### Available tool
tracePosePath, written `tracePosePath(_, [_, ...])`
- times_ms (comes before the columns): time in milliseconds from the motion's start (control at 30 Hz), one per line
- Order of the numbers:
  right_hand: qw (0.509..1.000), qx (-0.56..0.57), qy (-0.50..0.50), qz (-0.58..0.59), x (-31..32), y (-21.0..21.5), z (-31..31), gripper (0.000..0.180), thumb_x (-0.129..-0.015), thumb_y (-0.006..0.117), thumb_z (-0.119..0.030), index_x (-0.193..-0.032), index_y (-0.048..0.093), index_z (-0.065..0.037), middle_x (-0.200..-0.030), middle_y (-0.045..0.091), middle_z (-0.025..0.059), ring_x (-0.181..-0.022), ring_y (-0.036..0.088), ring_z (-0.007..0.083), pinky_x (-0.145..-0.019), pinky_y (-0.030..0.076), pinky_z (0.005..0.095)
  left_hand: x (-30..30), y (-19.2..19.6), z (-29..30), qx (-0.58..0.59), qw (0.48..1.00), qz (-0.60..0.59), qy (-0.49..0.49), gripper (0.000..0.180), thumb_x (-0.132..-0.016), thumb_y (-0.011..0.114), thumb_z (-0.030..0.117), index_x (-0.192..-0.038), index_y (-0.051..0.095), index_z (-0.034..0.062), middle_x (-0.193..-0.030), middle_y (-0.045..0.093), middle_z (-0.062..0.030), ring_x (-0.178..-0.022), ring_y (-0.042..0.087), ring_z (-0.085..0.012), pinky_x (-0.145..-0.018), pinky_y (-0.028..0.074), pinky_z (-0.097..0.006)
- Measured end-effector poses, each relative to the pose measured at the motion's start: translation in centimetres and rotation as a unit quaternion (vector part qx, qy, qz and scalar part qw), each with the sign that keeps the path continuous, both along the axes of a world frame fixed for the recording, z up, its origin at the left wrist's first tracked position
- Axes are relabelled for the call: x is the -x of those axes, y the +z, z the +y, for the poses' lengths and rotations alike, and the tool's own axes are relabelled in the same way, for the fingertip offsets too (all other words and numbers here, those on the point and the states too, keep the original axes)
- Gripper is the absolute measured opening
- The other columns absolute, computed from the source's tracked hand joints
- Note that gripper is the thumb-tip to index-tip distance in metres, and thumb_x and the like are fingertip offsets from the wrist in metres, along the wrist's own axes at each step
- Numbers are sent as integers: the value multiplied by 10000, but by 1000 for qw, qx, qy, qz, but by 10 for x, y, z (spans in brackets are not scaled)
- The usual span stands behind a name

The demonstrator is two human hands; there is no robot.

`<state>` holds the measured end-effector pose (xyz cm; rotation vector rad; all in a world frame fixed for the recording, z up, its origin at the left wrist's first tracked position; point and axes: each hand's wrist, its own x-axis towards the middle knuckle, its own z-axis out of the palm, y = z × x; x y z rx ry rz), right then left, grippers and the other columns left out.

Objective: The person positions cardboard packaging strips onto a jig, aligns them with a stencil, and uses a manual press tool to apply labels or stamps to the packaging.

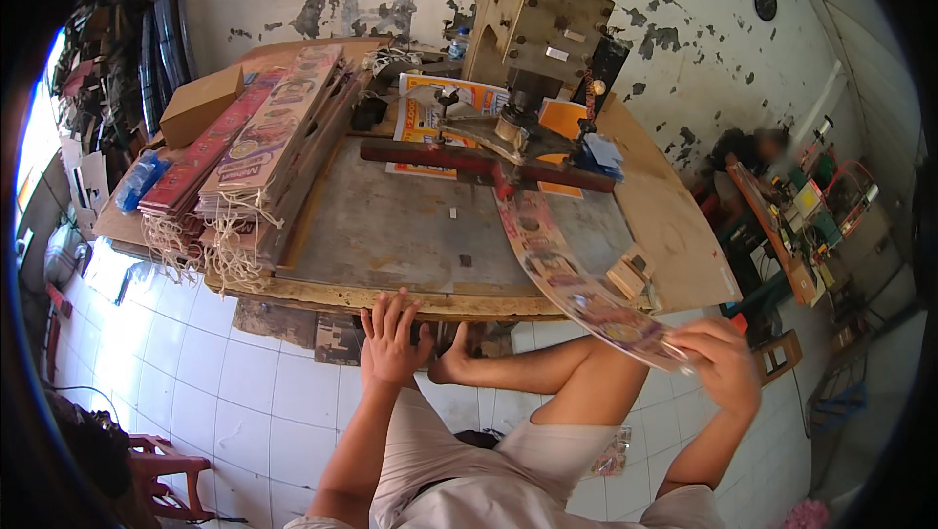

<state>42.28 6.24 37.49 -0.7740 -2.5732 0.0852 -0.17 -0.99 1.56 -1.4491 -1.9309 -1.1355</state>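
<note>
1. Long, pale, flexible strip w/ coloured pics (583, 296) runs from the dark-red bar (430, 154) of the grey-brown metal press (532, 31) past the front edge of the brown wooden table (679, 241).
2. R hand (721, 365) grips strip's near end; L hand (393, 336) unclenched, fingers spread at table's front edge, nothing held.
3. Lettering: on yellow/white printed sheet (418, 121) & top of pinkish stack (274, 128).
4. Qty: 1 gripped strip, 2 corded stacks incl. red one (210, 143), 1 brown cardboard box (202, 107).
5. Unclear: strip's far end hidden by bar; R fingertips blurred; stack layers uncountable.
</note>
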Motion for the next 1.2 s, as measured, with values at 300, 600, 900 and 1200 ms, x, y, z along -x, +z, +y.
tracePosePath(300, [794, -283, -434, 318, -307, 64, -39, 641, -1170, 604, -496, -1538, 620, 28, -1517, 643, 201, -1388, 614, 301, -1179, 460, 400, -4, 0, 5, -9, 1000, 11, 5, 574, -923, 791, 243, -1468, 645, 139, -1667, 567, -110, -1620, 390, -424, -1361, 119, -671])
tracePosePath(600, [822, -72, -535, 183, -470, 3, -39, 590, -1182, 609, -417, -1552, 606, 43, -1533, 654, 159, -1400, 598, 235, -1214, 418, 373, 6, -12, 17, -60, 996, 53, 27, 577, -979, 731, 285, -1523, 599, 148, -1666, 557, -139, -1631, 370, -456, -1364, 108, -675])
tracePosePath(900, [838, 107, -531, 64, -331, -346, -34, 176, -1127, 654, -229, -1205, 696, -77, -1112, 722, 119, -1039, 713, 290, -953, 556, 433, 14, -4, 4, -57, 992, 101, 50, 534, -1065, 678, 359, -1524, 589, 100, -1668, 566, -147, -1636, 370, -445, -1371, 84, -654])
tracePosePath(1200, [791, 517, -306, 116, -128, -699, -133, 340, -1078, 669, -227, -1339, 704, -12, -1327, 745, 267, -1224, 727, 432, -1032, 565, 500, 8, 3, 6, -35, 993, 107, 35, 551, -1043, 713, 277, -1540, 568, 90, -1687, 545, -153, -1646, 355, -432, -1372, 83, -646])
